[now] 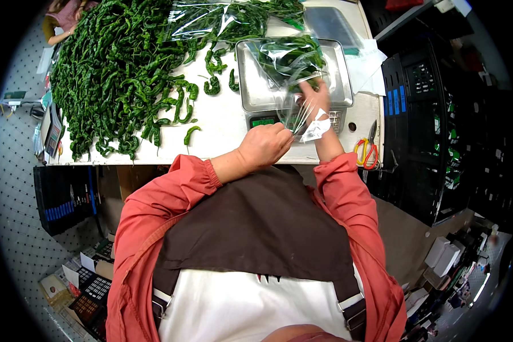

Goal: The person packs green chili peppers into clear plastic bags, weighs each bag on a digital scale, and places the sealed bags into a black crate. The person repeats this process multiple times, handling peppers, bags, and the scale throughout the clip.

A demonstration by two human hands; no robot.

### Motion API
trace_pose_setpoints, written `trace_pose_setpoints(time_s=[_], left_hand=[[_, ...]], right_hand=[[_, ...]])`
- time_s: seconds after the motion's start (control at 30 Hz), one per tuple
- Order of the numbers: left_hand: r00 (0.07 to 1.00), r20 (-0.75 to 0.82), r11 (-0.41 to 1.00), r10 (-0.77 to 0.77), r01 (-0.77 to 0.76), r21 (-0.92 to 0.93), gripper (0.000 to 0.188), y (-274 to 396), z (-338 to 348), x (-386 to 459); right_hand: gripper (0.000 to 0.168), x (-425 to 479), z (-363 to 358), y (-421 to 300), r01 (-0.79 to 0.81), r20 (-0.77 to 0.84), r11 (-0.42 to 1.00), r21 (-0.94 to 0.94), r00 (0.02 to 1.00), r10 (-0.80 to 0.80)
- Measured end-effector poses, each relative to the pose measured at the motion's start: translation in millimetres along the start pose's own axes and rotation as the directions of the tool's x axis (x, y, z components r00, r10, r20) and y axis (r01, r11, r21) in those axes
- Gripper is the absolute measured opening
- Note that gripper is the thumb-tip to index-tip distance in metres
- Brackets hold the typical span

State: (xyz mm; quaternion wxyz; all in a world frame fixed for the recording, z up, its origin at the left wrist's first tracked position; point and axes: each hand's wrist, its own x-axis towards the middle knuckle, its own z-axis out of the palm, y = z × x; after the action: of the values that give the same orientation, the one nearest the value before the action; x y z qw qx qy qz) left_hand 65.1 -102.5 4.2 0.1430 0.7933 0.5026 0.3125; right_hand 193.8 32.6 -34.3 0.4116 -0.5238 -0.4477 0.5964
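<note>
A clear plastic bag of green peppers [288, 55] lies on the steel pan of a digital scale [250, 96]. My left hand [267, 143] pinches the gathered mouth of the bag, just in front of the scale's lit display. My right hand [316, 100] is at the near end of the bag, partly behind the clear film; its fingertips touch the bag, and whether they grip it is unclear. A piece of white film or paper [317, 128] hangs at my right wrist.
Loose green peppers [115, 72] form a large heap on the white table [222, 141]. Scissors with red and yellow handles [367, 149] lie at the right edge. Stacked black crates [414, 94] stand to the right. Another person [66, 21] is at the far left.
</note>
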Motion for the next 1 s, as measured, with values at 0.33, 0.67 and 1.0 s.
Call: trace_pose_setpoints(time_s=[0.33, 0.67, 1.0], left_hand=[[0.989, 0.12, 0.985, 0.092, -0.073, -0.157, 0.028, 0.2, -24.5, -13.3], [0.68, 0.29, 0.385, -0.673, 0.657, -0.648, 0.041, -33.4, -37.5, -68.8], [0.528, 0.705, 0.119, -0.474, 0.831, -0.543, 0.056, -30.1, -30.7, -62.2]], right_hand=[[0.019, -21.9, -29.1, 30.0, 0.119, -0.068, 0.823, -0.555, 0.98, -0.188], [0.008, -139.1, -65.5, 19.7, 0.189, 0.125, 0.807, -0.56, 0.982, -0.144], [0.008, -172.0, -62.5, 22.0, 0.183, 0.2, 0.87, -0.459, 0.975, -0.1]])
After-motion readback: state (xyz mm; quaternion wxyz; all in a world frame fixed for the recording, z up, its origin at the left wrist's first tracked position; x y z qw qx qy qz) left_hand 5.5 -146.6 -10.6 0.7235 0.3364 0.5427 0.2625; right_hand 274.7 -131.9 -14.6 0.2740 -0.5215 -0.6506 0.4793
